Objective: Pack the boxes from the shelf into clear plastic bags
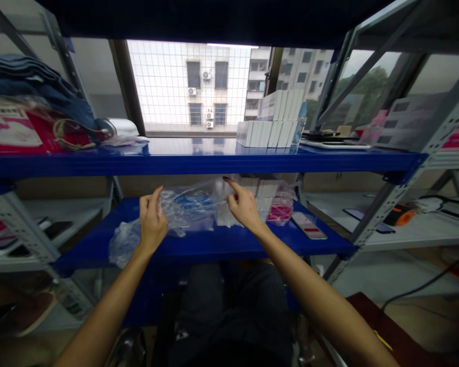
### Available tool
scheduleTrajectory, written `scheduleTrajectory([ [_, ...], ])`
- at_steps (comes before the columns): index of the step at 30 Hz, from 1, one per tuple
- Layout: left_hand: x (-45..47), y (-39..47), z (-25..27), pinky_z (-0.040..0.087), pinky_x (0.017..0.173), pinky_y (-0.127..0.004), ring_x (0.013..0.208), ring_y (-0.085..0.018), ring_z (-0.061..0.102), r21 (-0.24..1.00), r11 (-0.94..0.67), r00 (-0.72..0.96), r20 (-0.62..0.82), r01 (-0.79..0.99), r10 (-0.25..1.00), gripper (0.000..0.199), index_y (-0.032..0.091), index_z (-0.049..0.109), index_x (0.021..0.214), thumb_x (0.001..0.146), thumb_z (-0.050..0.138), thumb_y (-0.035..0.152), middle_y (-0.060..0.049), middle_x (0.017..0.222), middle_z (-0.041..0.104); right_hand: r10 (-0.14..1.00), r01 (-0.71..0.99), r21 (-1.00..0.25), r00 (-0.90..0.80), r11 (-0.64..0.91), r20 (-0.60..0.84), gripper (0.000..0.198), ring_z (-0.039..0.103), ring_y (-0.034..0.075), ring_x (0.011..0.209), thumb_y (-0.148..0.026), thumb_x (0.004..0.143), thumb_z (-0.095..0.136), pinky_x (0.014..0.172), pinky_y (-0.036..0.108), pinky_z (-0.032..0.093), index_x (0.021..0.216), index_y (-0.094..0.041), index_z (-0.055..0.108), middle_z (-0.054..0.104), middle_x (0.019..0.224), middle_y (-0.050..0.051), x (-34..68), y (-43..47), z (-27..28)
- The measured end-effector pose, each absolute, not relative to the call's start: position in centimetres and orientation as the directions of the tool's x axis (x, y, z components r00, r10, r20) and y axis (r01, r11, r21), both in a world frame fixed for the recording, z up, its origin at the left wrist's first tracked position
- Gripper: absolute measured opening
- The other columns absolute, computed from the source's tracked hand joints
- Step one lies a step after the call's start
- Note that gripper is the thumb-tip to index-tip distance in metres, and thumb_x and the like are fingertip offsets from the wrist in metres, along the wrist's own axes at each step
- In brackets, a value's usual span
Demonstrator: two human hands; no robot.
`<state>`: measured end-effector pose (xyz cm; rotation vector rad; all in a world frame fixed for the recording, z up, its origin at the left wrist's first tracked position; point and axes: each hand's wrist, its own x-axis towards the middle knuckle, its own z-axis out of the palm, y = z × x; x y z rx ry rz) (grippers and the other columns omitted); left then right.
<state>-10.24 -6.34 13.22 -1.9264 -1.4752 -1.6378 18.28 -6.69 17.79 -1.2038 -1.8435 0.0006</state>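
Observation:
A clear plastic bag (193, 204) with blue contents is spread between my hands above the lower blue shelf. My left hand (153, 221) grips its left edge with bent fingers. At the bag's upper right, my right hand (245, 205) has its thumb and index finger on the film, the index stretched forward; glare blurs the exact contact. Behind that hand stand white boxes (265, 191), partly hidden. A pink packet in clear wrap (280, 208) lies to their right. Crumpled clear plastic (124, 244) lies left of my left wrist.
A phone (309, 226) lies at the lower shelf's right. The upper blue shelf (199, 164) crosses just above my hands, carrying stacked white boxes (268, 133), a clear bottle (301, 120) and a red-and-white package (19, 127). Metal posts (386, 199) stand on both sides.

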Motion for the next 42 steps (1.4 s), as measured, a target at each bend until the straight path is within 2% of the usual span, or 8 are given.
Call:
scheduleTrajectory([
  [5,-11.0,-11.2,8.0,0.040,0.117,-0.054,0.145,-0.031,0.040,0.177,-0.537,0.289,0.684,0.825,0.670,0.082,0.036,0.038,0.158,0.084,0.046,0.003,-0.009,0.162,0.031,0.717,0.751,-0.248,-0.395,0.612,0.574,0.084,0.050,0.029,0.140,-0.003,0.080,0.045,0.111,0.048,0.049,0.161,-0.023,0.033,0.025,0.170,0.009,19.1,-11.2,11.0],
  [10,-9.6,-12.6,3.4,0.034,0.120,-0.061,0.155,-0.040,0.022,0.153,-0.524,0.428,0.413,0.838,0.804,0.064,0.032,0.052,0.150,0.088,0.057,0.020,-0.007,0.170,0.026,0.853,0.852,-0.165,-0.443,0.496,0.277,0.059,0.042,0.037,0.143,-0.021,0.086,0.058,0.115,0.058,0.038,0.145,-0.019,0.057,0.044,0.161,0.011,20.5,-13.1,4.0],
  [14,-8.0,-11.8,4.3,0.032,0.122,-0.059,0.155,-0.041,0.022,0.193,-0.566,0.430,0.471,0.802,0.770,0.052,0.024,0.067,0.133,0.090,0.063,0.052,-0.010,0.168,0.032,0.804,0.809,-0.235,-0.409,0.538,0.432,0.035,0.047,0.035,0.138,-0.043,0.092,0.063,0.113,0.055,0.040,0.117,-0.021,0.073,0.061,0.145,0.012,21.2,-12.5,4.7],
  [19,-4.9,-7.6,7.5,0.029,0.124,-0.051,0.154,-0.030,0.027,0.250,-0.537,0.323,0.575,0.806,0.752,0.051,0.019,0.055,0.146,0.104,0.037,0.044,-0.013,0.161,0.042,0.745,0.774,-0.302,-0.303,0.556,0.594,0.034,0.058,0.027,0.122,-0.030,0.101,0.045,0.109,0.044,0.045,0.121,-0.018,0.069,0.069,0.125,0.014,18.4,-9.3,8.6],
  [23,-3.5,-4.2,7.0,0.021,0.121,-0.065,0.157,-0.043,0.011,0.244,-0.314,0.218,0.352,0.918,0.910,0.067,0.027,0.036,0.160,0.098,0.047,0.050,-0.014,0.167,0.033,0.865,0.876,-0.247,-0.295,0.415,0.406,0.051,0.045,0.030,0.142,-0.033,0.101,0.044,0.119,0.045,0.034,0.148,-0.013,0.052,0.051,0.153,0.018,15.5,-7.3,7.6],
  [29,-5.1,-3.0,5.3,-0.001,0.118,-0.075,0.156,-0.050,0.002,0.135,-0.242,0.247,-0.023,0.961,0.969,0.078,0.033,0.052,0.151,0.085,0.054,0.075,-0.013,0.164,0.039,0.955,0.925,-0.240,-0.287,0.295,0.070,0.077,0.019,0.044,0.155,-0.071,0.097,0.043,0.122,0.063,0.014,0.160,-0.027,0.038,0.028,0.169,0.014,16.4,-8.4,1.7],
  [35,-5.2,-3.1,5.0,0.001,0.121,-0.073,0.156,-0.046,0.017,0.300,-0.459,0.423,0.178,0.836,0.888,0.073,0.021,0.060,0.143,0.079,0.076,0.053,-0.016,0.151,0.056,0.906,0.865,-0.331,-0.270,0.377,0.327,0.056,0.040,0.034,0.147,-0.058,0.101,0.047,0.119,0.052,0.032,0.145,-0.026,0.059,0.052,0.155,0.012,19.0,-9.2,1.3],
  [42,-7.2,-5.1,9.0,0.044,0.116,-0.043,0.134,-0.027,0.056,0.417,-0.627,0.195,0.710,0.659,0.677,0.050,0.020,0.060,0.136,0.091,0.066,0.040,-0.012,0.139,0.061,0.711,0.733,-0.342,-0.268,0.589,0.650,0.040,0.051,0.028,0.135,-0.043,0.103,0.048,0.115,0.049,0.040,0.133,-0.022,0.065,0.061,0.143,0.011,19.1,-8.3,4.5],
])
